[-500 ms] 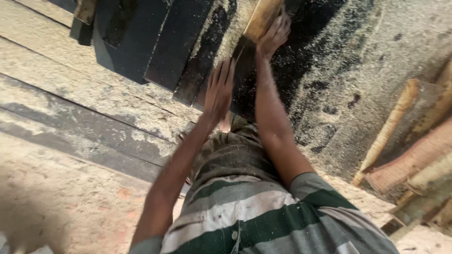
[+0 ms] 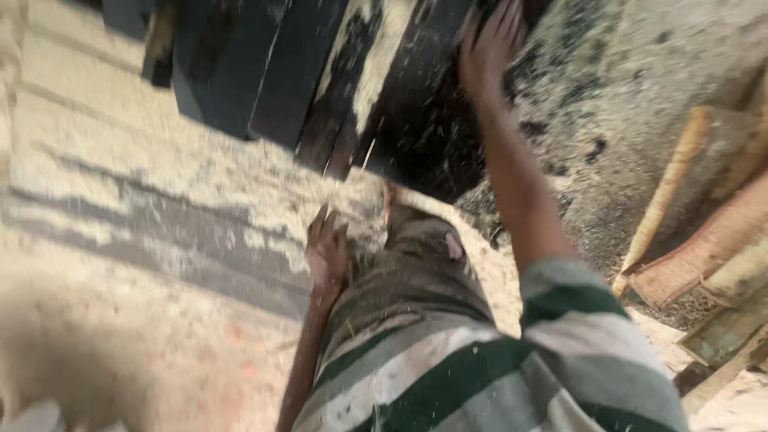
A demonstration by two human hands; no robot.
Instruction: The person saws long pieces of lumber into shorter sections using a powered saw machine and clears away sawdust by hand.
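My right hand reaches up and forward and holds the upper end of a dark plank, with its fingers spread over the wood. The plank is tilted, and sawdust streams off it. More dark planks lie side by side to its left. My left hand hangs low beside my thigh with loose fingers and nothing in it. My green and white striped shirt fills the bottom of the view.
Pale sawdust covers the floor at the left. A heap of dark and pale shavings rises at the upper right. Rough reddish wooden slabs and offcuts are stacked along the right edge.
My left hand has dropped from the planks to my thigh. My right hand has moved from a pale piece of wood onto the dark plank, which has tipped and sheds sawdust.
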